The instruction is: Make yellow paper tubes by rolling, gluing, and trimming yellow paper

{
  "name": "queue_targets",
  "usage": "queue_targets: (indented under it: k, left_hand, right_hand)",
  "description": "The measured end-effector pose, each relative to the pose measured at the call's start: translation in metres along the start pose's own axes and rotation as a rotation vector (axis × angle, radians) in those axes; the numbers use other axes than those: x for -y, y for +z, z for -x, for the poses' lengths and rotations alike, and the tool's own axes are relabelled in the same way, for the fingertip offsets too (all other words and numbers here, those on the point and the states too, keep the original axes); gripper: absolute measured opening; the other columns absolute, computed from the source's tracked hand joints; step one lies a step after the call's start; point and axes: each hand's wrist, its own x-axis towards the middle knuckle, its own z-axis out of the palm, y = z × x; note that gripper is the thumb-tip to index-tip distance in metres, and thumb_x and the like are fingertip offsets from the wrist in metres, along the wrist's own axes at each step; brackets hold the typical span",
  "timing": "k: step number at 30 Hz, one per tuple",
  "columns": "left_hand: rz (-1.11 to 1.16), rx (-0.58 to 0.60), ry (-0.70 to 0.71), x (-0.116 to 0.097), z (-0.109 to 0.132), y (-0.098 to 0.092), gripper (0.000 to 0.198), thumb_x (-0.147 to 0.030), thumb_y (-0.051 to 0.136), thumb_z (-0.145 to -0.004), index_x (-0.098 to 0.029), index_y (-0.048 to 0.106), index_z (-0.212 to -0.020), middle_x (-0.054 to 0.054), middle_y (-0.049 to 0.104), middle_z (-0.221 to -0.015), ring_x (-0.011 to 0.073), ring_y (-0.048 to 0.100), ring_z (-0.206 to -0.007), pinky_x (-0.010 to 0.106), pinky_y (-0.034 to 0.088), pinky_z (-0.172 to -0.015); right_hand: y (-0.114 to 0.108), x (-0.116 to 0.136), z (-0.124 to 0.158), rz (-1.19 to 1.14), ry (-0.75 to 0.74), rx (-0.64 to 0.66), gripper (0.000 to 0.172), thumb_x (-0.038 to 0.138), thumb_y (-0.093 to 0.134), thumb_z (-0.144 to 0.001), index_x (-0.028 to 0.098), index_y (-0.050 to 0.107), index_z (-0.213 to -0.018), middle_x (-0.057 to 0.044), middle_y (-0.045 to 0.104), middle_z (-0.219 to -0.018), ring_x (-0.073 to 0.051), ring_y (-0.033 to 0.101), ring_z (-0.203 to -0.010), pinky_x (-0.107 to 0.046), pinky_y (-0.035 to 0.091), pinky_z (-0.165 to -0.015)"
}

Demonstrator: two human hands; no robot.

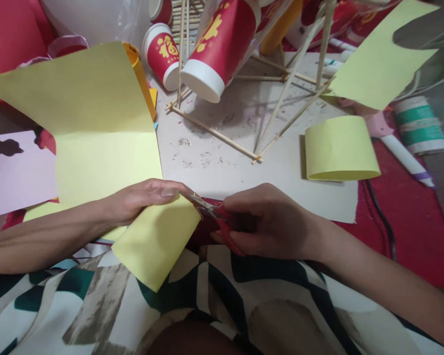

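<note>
Scissor handles point(230, 238): red. Cut paper point(157, 241): pale yellow. Cup point(222, 44): red, white-rimmed, gold-printed. Clothing point(225, 291): green-white-brown patchwork pattern.

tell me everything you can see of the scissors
The scissors have red, plastic-looking handles and slim, silvery, metal-looking blades. The right hand grips the handles, partly hiding them. The blades point leftward, at the edge of the yellow paper held in the left hand. How far they are open is hard to tell.

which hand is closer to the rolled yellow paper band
Right. In view, the right hand sits below and left of the rolled yellow paper band; the left hand lies much farther left.
</note>
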Motion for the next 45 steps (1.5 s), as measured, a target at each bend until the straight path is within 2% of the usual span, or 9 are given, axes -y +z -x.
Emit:
queue_targets:
  k: [6, 12, 16, 23, 29, 35, 41, 45]
  left_hand:
    - [0.053, -0.054, 0.027, -0.0040, 0.0005, 0.0045, 0.042, -0.043, 0.064, -0.085, -0.011, 0.073, -0.111, 0.016, 0.076, -0.100, 0.0230, 0.072, -0.083, 0.028, 0.055, -0.072]
    - [0.082, -0.098, 0.057, -0.0062, -0.0002, 0.0034, 0.032, -0.036, 0.072, -0.079, -0.011, 0.076, -0.099, 0.011, 0.078, -0.089, 0.0189, 0.071, -0.076, 0.025, 0.055, -0.071]
    - [0.076, -0.144, 0.068, -0.0059, -0.0008, 0.0021, 0.035, -0.038, 0.077, -0.075, -0.011, 0.075, -0.095, 0.010, 0.077, -0.085, 0.0188, 0.070, -0.072, 0.024, 0.055, -0.067]
    - [0.107, -0.123, 0.078, -0.0028, 0.0003, 0.0048, 0.027, -0.034, 0.075, -0.079, -0.013, 0.075, -0.095, 0.008, 0.077, -0.085, 0.0193, 0.071, -0.074, 0.025, 0.056, -0.068]
    - [0.090, -0.094, 0.052, -0.0013, 0.0010, 0.0031, 0.029, -0.038, 0.074, -0.080, -0.013, 0.074, -0.095, 0.009, 0.076, -0.085, 0.0189, 0.071, -0.073, 0.025, 0.056, -0.067]
    - [0.093, -0.088, 0.035, -0.0005, 0.0017, 0.0007, 0.032, -0.038, 0.075, -0.079, -0.013, 0.074, -0.098, 0.010, 0.077, -0.088, 0.0202, 0.072, -0.074, 0.026, 0.056, -0.067]
    - [0.061, -0.084, 0.024, -0.0010, 0.0012, -0.0008, 0.034, -0.041, 0.075, -0.078, -0.013, 0.075, -0.098, 0.010, 0.077, -0.085, 0.0188, 0.072, -0.070, 0.023, 0.055, -0.062]
    - [0.064, -0.085, 0.018, -0.0008, 0.0005, -0.0010, 0.034, -0.040, 0.077, -0.077, -0.013, 0.075, -0.096, 0.009, 0.077, -0.085, 0.0182, 0.072, -0.071, 0.022, 0.055, -0.063]
  right_hand:
    - [0.0005, 0.0015, -0.0012, -0.119, 0.009, -0.128, 0.021, 0.024, 0.066, -0.084, 0.017, 0.057, -0.066, 0.006, 0.039, -0.055, -0.006, 0.029, -0.051, -0.020, 0.027, -0.044]
    - [0.0005, -0.0023, 0.0012, -0.062, 0.066, -0.038, 0.028, 0.025, 0.067, -0.082, 0.018, 0.050, -0.060, 0.007, 0.037, -0.052, -0.006, 0.028, -0.049, -0.020, 0.025, -0.043]
    - [0.0003, -0.0032, 0.0014, -0.026, 0.095, -0.005, 0.024, 0.027, 0.067, -0.079, 0.017, 0.054, -0.061, 0.007, 0.039, -0.051, -0.006, 0.030, -0.049, -0.019, 0.027, -0.043]
    - [0.0000, -0.0031, 0.0012, 0.027, 0.104, 0.001, 0.022, 0.028, 0.067, -0.078, 0.017, 0.056, -0.062, 0.006, 0.042, -0.050, -0.006, 0.032, -0.048, -0.020, 0.028, -0.044]
    - [-0.0005, -0.0034, 0.0004, 0.036, 0.102, 0.012, 0.027, 0.029, 0.066, -0.078, 0.018, 0.050, -0.059, 0.007, 0.037, -0.050, -0.006, 0.029, -0.048, -0.020, 0.025, -0.043]
    - [0.0008, -0.0003, 0.0001, 0.010, 0.113, 0.016, 0.030, 0.034, 0.065, -0.080, 0.018, 0.051, -0.058, 0.005, 0.040, -0.051, -0.007, 0.030, -0.049, -0.021, 0.025, -0.043]
    - [-0.0021, 0.0011, 0.0014, -0.106, 0.077, 0.060, 0.022, 0.026, 0.062, -0.082, 0.016, 0.057, -0.063, 0.005, 0.045, -0.053, -0.006, 0.034, -0.049, -0.018, 0.029, -0.043]
    - [-0.0033, -0.0006, 0.0009, -0.072, 0.026, 0.053, 0.018, 0.021, 0.060, -0.081, 0.015, 0.060, -0.064, 0.005, 0.044, -0.052, -0.005, 0.033, -0.048, -0.018, 0.028, -0.042]
